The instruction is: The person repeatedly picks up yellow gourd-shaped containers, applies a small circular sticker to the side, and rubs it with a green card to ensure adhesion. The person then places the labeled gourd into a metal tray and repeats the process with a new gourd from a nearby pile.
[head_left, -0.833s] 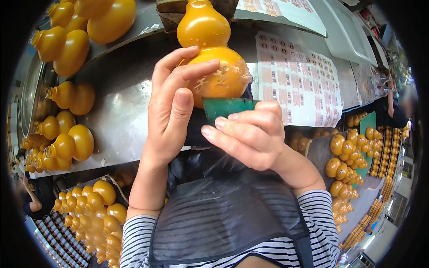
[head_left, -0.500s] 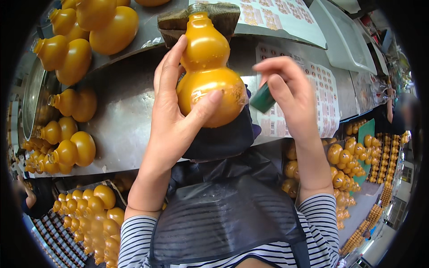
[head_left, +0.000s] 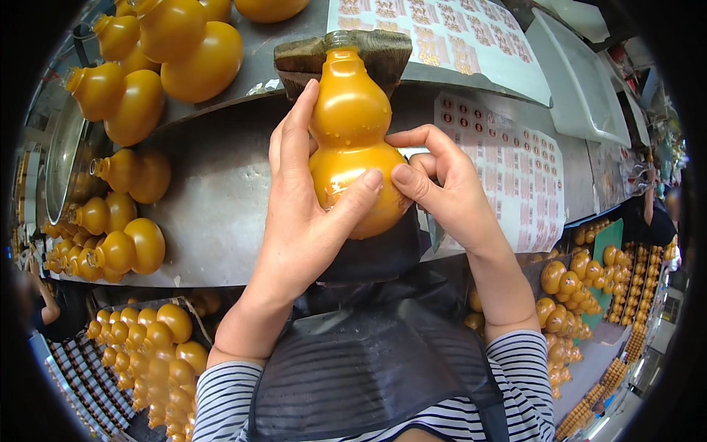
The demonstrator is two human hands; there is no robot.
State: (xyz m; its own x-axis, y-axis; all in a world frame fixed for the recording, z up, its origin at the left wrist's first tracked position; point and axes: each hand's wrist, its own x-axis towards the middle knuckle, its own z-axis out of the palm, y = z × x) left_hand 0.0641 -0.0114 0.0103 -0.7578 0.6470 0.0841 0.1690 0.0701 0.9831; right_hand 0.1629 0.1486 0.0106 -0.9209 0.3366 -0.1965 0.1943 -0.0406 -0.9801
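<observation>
A golden-orange gourd-shaped bottle point(head_left: 352, 110) with a clear glass neck lies with that neck in a notched wooden rest point(head_left: 303, 57). Its wide base points toward me, on dark cloth point(head_left: 379, 254). My left hand point(head_left: 298, 199) wraps its left side, thumb across the lower bulb. On the right, my right hand point(head_left: 449, 188) touches the bottle with its thumb on the lower bulb and forefinger at the waist. A dark green flat piece point(head_left: 434, 232) shows beneath the right palm; its hold there is mostly hidden.
Printed sticker sheets point(head_left: 515, 169) lie right of the bottle, with another sheet point(head_left: 449, 37) behind. A white plastic tray point(head_left: 582, 81) stands far right. Several similar bottles point(head_left: 136, 247) lie at the left of the metal table point(head_left: 213, 199); more are stacked below on both sides.
My right hand has moved left onto the bottle, its fingers now touching it, and the green piece has dropped beneath the palm. The patterned patch on the lower bulb has turned mostly out of sight.
</observation>
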